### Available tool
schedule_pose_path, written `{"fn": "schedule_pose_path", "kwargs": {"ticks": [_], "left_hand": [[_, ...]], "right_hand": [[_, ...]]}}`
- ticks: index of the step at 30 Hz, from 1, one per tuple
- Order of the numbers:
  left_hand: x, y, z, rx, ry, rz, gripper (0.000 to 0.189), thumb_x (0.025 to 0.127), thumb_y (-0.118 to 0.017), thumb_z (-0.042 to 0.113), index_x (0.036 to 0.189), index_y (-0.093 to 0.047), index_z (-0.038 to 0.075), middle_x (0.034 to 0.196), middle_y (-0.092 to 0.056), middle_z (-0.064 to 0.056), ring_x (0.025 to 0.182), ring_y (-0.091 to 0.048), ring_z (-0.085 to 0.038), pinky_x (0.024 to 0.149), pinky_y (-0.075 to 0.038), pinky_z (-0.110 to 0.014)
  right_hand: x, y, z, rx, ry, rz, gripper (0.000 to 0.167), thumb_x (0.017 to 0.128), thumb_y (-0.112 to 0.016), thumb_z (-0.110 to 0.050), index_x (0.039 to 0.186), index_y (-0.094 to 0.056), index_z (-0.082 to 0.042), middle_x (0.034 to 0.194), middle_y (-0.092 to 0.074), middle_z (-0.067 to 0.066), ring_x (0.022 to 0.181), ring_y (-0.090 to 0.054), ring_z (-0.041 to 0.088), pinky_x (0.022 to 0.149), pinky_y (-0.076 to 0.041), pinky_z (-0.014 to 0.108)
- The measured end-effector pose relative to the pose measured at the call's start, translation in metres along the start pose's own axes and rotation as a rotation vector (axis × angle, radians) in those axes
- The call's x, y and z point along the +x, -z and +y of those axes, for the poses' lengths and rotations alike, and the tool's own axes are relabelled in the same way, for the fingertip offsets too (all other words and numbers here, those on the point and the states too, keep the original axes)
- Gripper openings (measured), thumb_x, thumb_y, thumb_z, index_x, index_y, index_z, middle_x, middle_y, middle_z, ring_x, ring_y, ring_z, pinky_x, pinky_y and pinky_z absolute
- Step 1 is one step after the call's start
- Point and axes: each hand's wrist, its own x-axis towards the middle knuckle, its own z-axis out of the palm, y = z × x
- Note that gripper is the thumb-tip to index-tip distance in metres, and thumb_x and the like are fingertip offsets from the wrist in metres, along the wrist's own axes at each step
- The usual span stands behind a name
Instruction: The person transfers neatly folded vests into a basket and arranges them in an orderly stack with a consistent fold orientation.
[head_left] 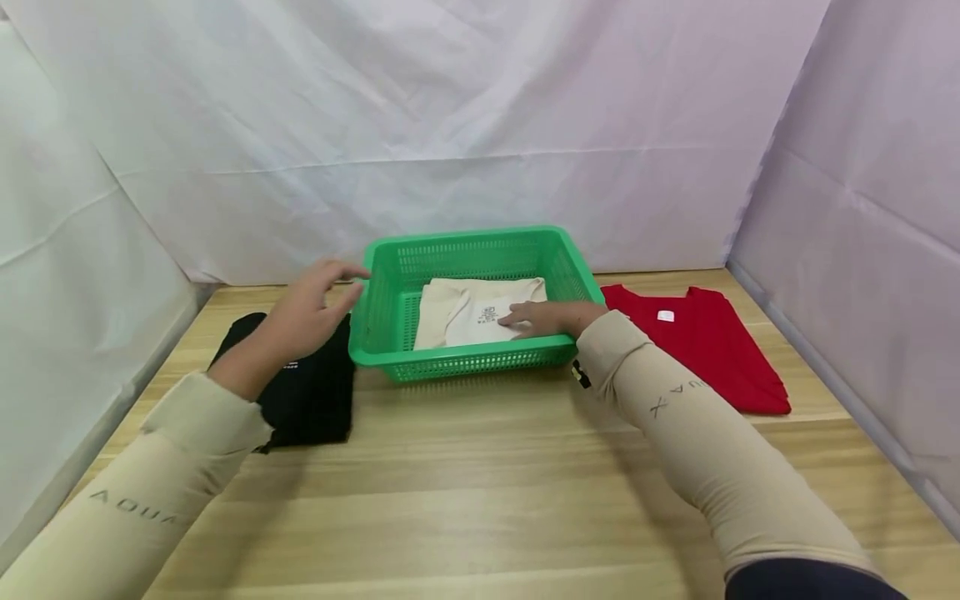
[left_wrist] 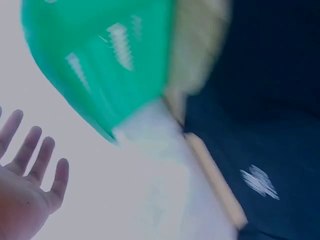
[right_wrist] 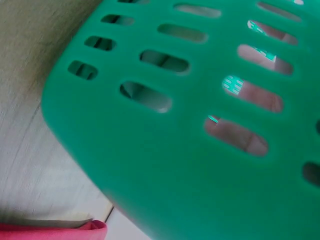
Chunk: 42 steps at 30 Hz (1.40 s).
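Note:
My right hand (head_left: pixel 543 317) reaches over the front right corner of a green plastic basket (head_left: pixel 465 358). Its fingers rest on a folded white shirt with dark print (head_left: pixel 472 327), which lies on cream cloth (head_left: pixel 435 312) on the basket floor. Through the slots of the basket wall (right_wrist: pixel 150 150), the right wrist view shows parts of that hand (right_wrist: pixel 250 97). Just off the basket's left side, my left hand (head_left: pixel 311 308) hangs over a folded black shirt (head_left: pixel 322 400), fingers spread and holding nothing. The left wrist view shows its straight fingers (left_wrist: pixel 22 150).
To the basket's right lies a folded red shirt (head_left: pixel 712 342) with a white label. A small black and yellow item (head_left: pixel 581 375) shows by the basket's front right corner. White cloth (head_left: pixel 450 100) hangs behind and on both sides of the wooden table (head_left: pixel 465 500).

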Motion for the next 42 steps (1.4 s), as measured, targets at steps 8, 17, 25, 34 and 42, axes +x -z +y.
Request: {"fn": "schedule_pose_path", "kwargs": {"ticks": [8, 17, 25, 34, 42], "left_hand": [[-0.05, 0.009, -0.077, 0.237, 0.205, -0.254, 0.056, 0.105, -0.05, 0.038, 0.149, -0.041, 0.006, 0.153, -0.029, -0.034, 0.135, -0.032, -0.058, 0.099, -0.033, -0.075], [-0.067, 0.006, -0.113, 0.308, 0.241, -0.39, 0.076, 0.098, -0.06, 0.045, 0.152, -0.032, -0.001, 0.152, -0.021, -0.043, 0.131, -0.025, -0.07, 0.1, -0.029, -0.079], [-0.062, 0.003, -0.118, 0.282, 0.25, -0.419, 0.081, 0.095, -0.064, 0.044, 0.152, -0.032, -0.004, 0.15, -0.023, -0.044, 0.132, -0.029, -0.065, 0.102, -0.032, -0.075], [-0.07, 0.011, -0.115, 0.258, 0.24, -0.452, 0.078, 0.089, -0.073, 0.046, 0.145, -0.044, 0.0, 0.141, -0.034, -0.043, 0.124, -0.044, -0.059, 0.096, -0.042, -0.069], [-0.079, 0.019, -0.103, 0.292, 0.209, -0.529, 0.078, 0.083, -0.078, 0.047, 0.143, -0.05, 0.006, 0.136, -0.043, -0.038, 0.119, -0.052, -0.053, 0.089, -0.048, -0.063]], "right_hand": [[-0.026, 0.006, -0.044, 0.006, -0.051, -0.033, 0.055, 0.107, -0.045, -0.026, 0.156, -0.032, -0.005, 0.164, -0.016, 0.026, 0.153, -0.012, 0.043, 0.123, -0.015, 0.057], [-0.031, 0.008, -0.048, 0.0, -0.062, -0.003, 0.055, 0.105, -0.047, -0.025, 0.154, -0.034, -0.005, 0.164, -0.019, 0.025, 0.153, -0.017, 0.041, 0.123, -0.017, 0.056], [-0.029, 0.003, -0.044, 0.014, -0.064, 0.008, 0.056, 0.105, -0.049, -0.026, 0.155, -0.034, -0.005, 0.164, -0.017, 0.025, 0.153, -0.016, 0.041, 0.123, -0.018, 0.057], [-0.025, 0.005, -0.043, 0.007, -0.073, -0.03, 0.056, 0.106, -0.046, -0.028, 0.156, -0.032, -0.007, 0.165, -0.015, 0.024, 0.154, -0.014, 0.041, 0.123, -0.016, 0.057], [-0.028, 0.008, -0.044, 0.019, -0.092, -0.051, 0.057, 0.107, -0.045, -0.028, 0.157, -0.029, -0.007, 0.166, -0.012, 0.023, 0.154, -0.01, 0.04, 0.123, -0.015, 0.058]]}}
